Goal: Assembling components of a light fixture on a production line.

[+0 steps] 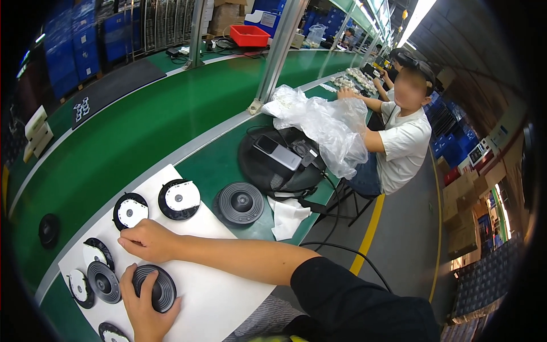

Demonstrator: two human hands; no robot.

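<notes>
My left hand [147, 317] grips a round black disc with concentric rings [166, 283] on a white board [222, 293], its fingers spread over the rim and top. My right hand [149, 241] is closed just above it; whatever its fingers hold, if anything, is hidden. Beside my left hand a similar ringed disc [104, 281] leans on round black parts with white plates. One such part [131, 212] lies just beyond my right fist, and another [179, 199] is to its right. More sit along the board's left side, including one [81, 286].
Ringed discs [241, 200] sit right of the board, near a black bag [259, 171] with a grey device [277, 152] on it. Beyond is clear plastic sheeting [325, 125] by a seated co-worker [405, 134]. A green conveyor belt [142, 131] carries a black disc [49, 230].
</notes>
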